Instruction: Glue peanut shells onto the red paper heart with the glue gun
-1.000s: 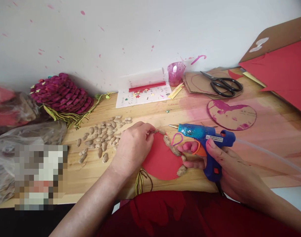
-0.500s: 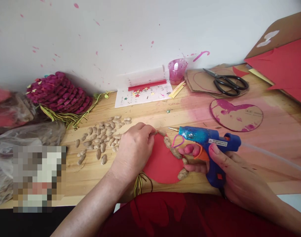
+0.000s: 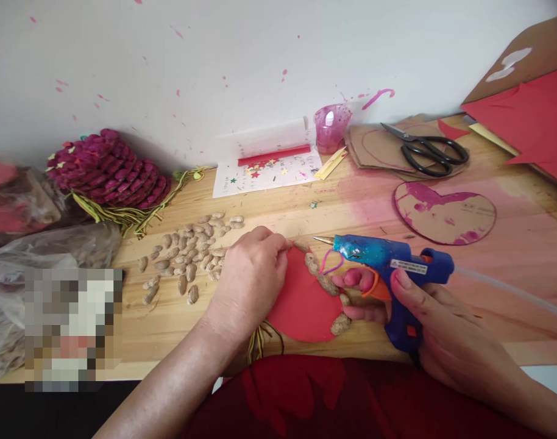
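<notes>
The left hand (image 3: 248, 274) lies flat, fingers pressed on the smooth red paper disc (image 3: 301, 305) at the near edge of the wooden worktop (image 3: 278, 213). Rough tan peanut shells (image 3: 324, 283) rim the disc's right side. Right of the disc, the right hand (image 3: 425, 317) grips a glossy blue glue gun (image 3: 388, 262), its brass nozzle pointing over the disc.

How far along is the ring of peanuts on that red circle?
Done: a few peanut shells sit along the right rim of the round red paper disc. In hand: the left hand presses at the disc's top edge, while the right hand has the blue hot glue gun in its grip. Left: the bottom rim looks bare, and a heap of loose peanuts waits on the wooden table.
</notes>
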